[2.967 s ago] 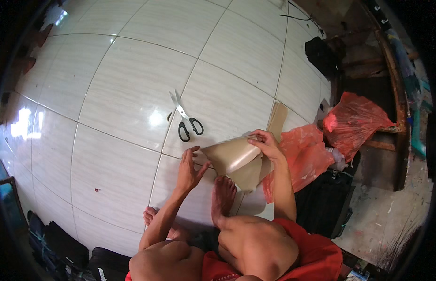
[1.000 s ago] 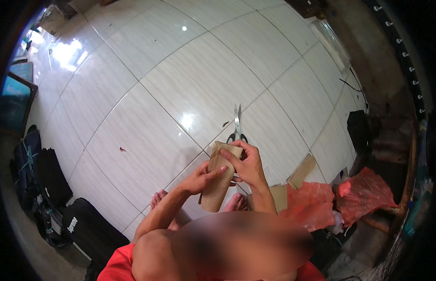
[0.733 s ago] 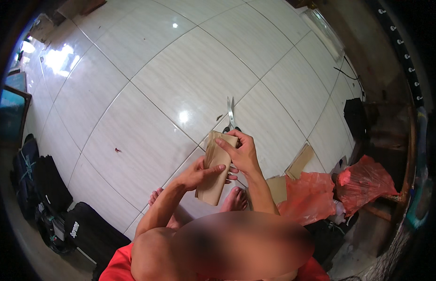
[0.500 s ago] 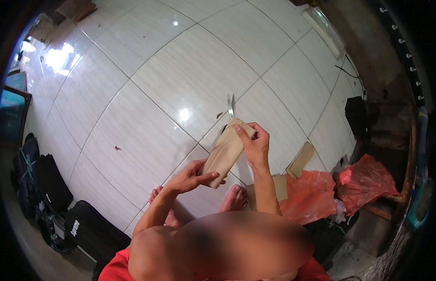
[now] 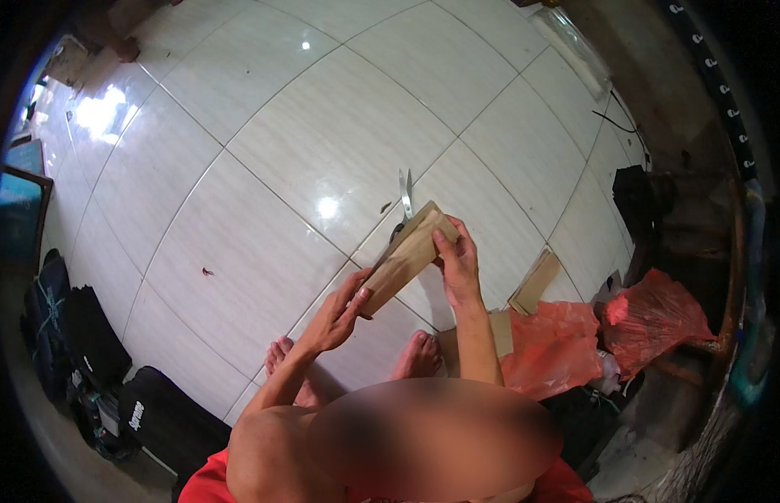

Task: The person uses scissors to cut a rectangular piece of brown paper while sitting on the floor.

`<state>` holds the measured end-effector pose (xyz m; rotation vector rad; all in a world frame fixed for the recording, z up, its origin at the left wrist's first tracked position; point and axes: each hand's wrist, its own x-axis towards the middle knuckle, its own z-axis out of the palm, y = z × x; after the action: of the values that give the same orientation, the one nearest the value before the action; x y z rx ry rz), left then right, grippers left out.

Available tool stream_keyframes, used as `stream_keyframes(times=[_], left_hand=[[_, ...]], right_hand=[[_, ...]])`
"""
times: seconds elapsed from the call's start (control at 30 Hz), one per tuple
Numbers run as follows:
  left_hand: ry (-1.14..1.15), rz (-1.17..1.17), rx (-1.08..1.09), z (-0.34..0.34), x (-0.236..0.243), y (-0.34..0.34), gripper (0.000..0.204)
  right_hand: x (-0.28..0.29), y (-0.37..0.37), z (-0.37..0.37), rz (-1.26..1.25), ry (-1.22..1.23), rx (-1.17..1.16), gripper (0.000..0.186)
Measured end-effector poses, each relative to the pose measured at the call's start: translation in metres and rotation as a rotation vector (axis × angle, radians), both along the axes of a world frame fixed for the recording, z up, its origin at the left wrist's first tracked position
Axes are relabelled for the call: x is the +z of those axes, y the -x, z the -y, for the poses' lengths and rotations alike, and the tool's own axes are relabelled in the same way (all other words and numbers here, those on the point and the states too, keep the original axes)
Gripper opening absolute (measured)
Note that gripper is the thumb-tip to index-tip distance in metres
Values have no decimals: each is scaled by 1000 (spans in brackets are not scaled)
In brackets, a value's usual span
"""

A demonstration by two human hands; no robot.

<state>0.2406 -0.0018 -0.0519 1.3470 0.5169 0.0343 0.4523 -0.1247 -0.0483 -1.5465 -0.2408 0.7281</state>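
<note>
Between my two hands is a long folded piece of brown paper, tilted with its far end up to the right. My left hand grips its near end, with the thumb on the face toward me and fingers along the left edge. At the far end, my right hand pinches the right edge, its thumb on top and the other fingers partly hidden behind. A pair of scissors lies on the floor just beyond the paper, blades pointing away. The paper partly covers its dark handles.
More brown paper pieces lie on the tiled floor to the right. Beside them are a flat red plastic bag and a bulging red plastic bag. Black cases line the left. My bare foot is below the paper.
The paper has turned and spread, showing a fold along its upper left side. My left hand has moved slightly up along it. The scissors stay on the floor.
</note>
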Motion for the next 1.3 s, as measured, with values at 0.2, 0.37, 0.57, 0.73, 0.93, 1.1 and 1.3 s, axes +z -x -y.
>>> stream_keyframes(times=[0.2, 0.37, 0.57, 0.73, 0.93, 1.1, 1.3], left_hand=[[-60, 16, 98, 13, -3, -4, 41], [-52, 47, 135, 14, -35, 2, 38], [-149, -49, 176, 2, -38, 8, 26], [-273, -121, 101, -1, -25, 7, 25], [-170, 14, -4, -7, -38, 9, 30], [-19, -55, -5, -4, -28, 10, 30], [134, 2, -13, 3, -55, 15, 31]], right_hand=[[-16, 19, 14, -568, -297, -86, 68], [-12, 18, 11, -449, -142, -68, 57], [-3, 15, 13, -66, 65, 60, 38], [8, 15, 13, 25, 175, 194, 41], [21, 16, 3, 307, 160, 155, 49], [32, 16, 2, 625, 348, 194, 47], [24, 2, 17, 461, 308, 246, 46]])
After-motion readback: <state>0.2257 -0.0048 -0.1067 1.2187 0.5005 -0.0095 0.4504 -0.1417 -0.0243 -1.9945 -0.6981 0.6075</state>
